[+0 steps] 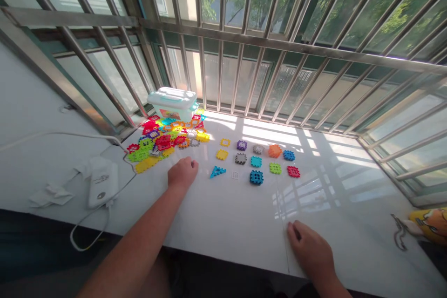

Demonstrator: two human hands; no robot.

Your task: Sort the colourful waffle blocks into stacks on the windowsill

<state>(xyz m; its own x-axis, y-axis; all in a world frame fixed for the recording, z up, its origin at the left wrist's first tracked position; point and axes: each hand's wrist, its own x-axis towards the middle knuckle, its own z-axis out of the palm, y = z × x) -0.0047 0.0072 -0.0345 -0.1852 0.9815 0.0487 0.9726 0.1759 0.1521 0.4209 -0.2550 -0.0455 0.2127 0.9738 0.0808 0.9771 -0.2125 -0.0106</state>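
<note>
Hands both empty: left hand (182,172) curled loosely on white tabletop (244,223), btwn pile of plastic tiles (164,142) & blue triangle tile (217,172); right hand (309,244) rests flat, relaxed, near table's front edge.

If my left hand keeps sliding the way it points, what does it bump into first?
Probably the pile of toy tiles. Your left hand, curled loosely, points up the white table toward its near edge, though depth is hard to judge.

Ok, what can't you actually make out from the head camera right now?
- Left hand: fingers curled under, so whether it holds a piece is hidden.
- Pile of colored pieces: overlapping, lower ones covered.
- Storage box: lid shut, contents hidden; label too small to read.
- Yellow object: cut off by the right edge.
- Small white piece: washed out against the white table.
</note>
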